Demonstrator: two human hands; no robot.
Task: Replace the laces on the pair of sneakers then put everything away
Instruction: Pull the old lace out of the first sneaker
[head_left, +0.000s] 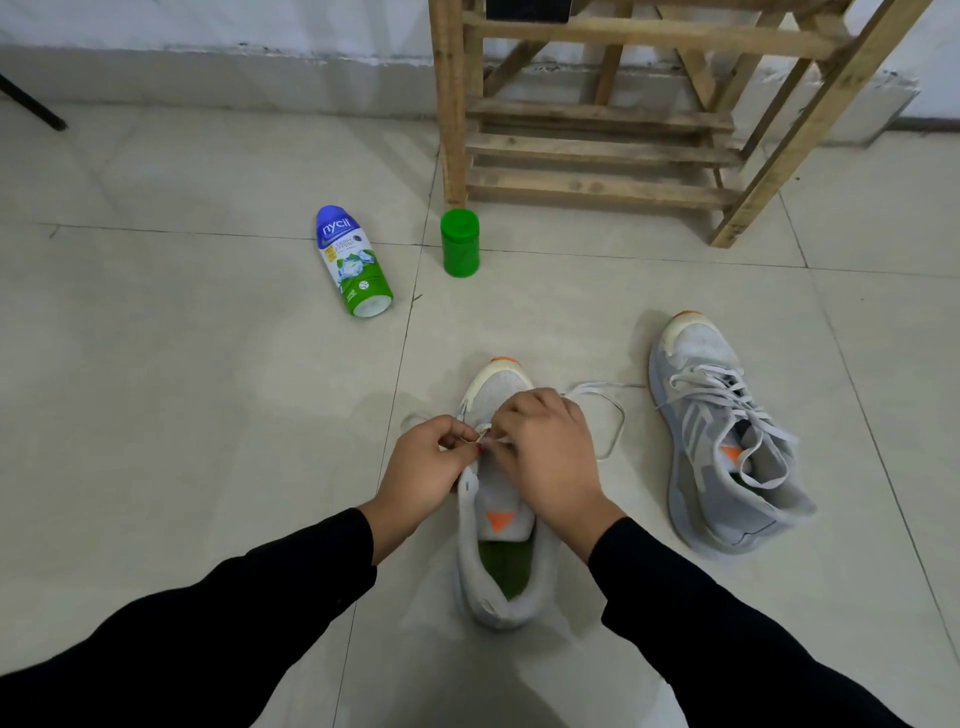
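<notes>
Tiled floor (208, 415): sneaker (498, 545) under both hands, pinching lace (613, 415).

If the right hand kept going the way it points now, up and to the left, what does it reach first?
Most likely the left hand: the right hand faces it over the near sneaker, both pinching the lace. Fingertips look nearly touching; depth is unclear.

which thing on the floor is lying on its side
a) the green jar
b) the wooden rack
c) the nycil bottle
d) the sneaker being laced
c: the nycil bottle lies flat on the tiles with its blue cap pointing away, while the green jar beside it stands upright, the sneaker being laced sits on its sole, and the wooden rack stands on its legs.
</notes>
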